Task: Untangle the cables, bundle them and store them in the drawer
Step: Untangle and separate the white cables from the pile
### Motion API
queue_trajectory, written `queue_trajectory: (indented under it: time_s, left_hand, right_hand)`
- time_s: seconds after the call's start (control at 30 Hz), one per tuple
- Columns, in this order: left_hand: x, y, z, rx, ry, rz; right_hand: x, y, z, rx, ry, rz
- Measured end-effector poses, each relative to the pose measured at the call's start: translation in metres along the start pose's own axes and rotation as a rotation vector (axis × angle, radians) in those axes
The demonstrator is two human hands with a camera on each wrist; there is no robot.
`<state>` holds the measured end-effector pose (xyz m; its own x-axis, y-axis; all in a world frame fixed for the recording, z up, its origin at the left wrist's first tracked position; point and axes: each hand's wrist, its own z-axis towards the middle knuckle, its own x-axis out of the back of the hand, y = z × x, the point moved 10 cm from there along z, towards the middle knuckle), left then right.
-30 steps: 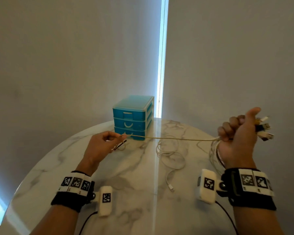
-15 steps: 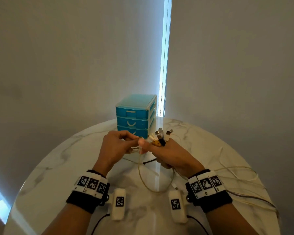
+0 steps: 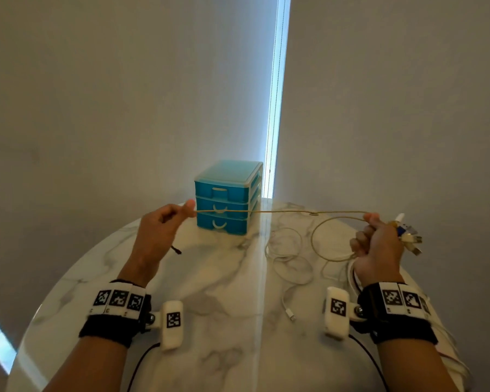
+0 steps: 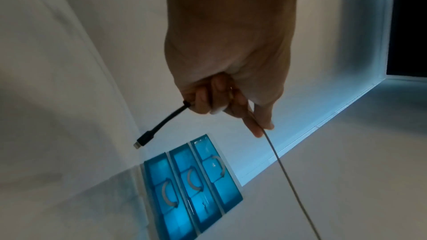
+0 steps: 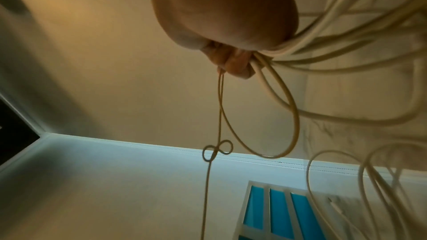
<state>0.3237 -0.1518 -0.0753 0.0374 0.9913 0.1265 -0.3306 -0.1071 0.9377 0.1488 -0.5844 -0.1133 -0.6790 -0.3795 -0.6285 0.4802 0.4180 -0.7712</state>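
My left hand (image 3: 189, 211) pinches a thin beige cable (image 3: 266, 211) in front of the blue drawer unit (image 3: 227, 199). A short black plug end (image 4: 159, 129) sticks out below that fist. The beige cable runs taut to my right hand (image 3: 372, 226), with a small knot (image 3: 313, 213) in it and a hanging loop (image 3: 331, 241) beside the hand. My right hand grips a bunch of cables, whose plugs (image 3: 406, 234) fan out past the thumb. In the right wrist view the knot (image 5: 217, 151) hangs below the fist and white cables (image 5: 323, 48) trail away. All three drawers look closed.
A loose white cable (image 3: 289, 256) lies coiled on the round marble table (image 3: 210, 292), its plug (image 3: 290, 314) pointing toward me. More cable hangs over the table's right edge (image 3: 447, 349). Grey blinds stand close behind the drawer unit.
Half a second ago both hands met at the table's middle. They have since moved apart, stretching the beige cable taut between them.
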Motion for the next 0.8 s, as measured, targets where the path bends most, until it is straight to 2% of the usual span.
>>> queue_trajectory:
  time_s: [0.1,0.17,0.23,0.33,0.43,0.6,0.7,0.8]
  left_hand:
    - [0.035,-0.010,0.007,0.009,0.195,-0.044]
    - [0.063,-0.021,0.010,0.035,0.309,-0.083]
    - [0.076,-0.030,0.011,0.052,0.340,-0.094]
    - [0.074,-0.039,0.011,0.088,0.356,-0.101]
    - [0.057,-0.034,0.011,0.094,0.287,-0.070]
    - [0.017,0.004,0.004,-0.079,0.092,-0.030]
    - [0.009,0.019,0.000,-0.143,0.018,0.015]
    - [0.002,0.039,-0.003,-0.220,-0.048,0.094]
  right_hand:
    - [0.018,-0.008,0.000,0.049,0.149,0.086]
    - [0.025,-0.015,0.001,0.074,0.182,0.125]
    - [0.017,-0.016,0.000,0.069,0.110,0.051]
    - [-0.010,-0.003,-0.003,0.029,-0.069,-0.256]
    - [-0.026,0.007,-0.011,0.062,-0.130,-0.580]
    - [-0.049,-0.040,-0.051,0.462,-0.078,-0.981]
    - [-0.064,-0.052,-0.067,0.565,-0.115,-1.137]
    - [-0.075,-0.053,-0.081,0.595,-0.209,-1.131]
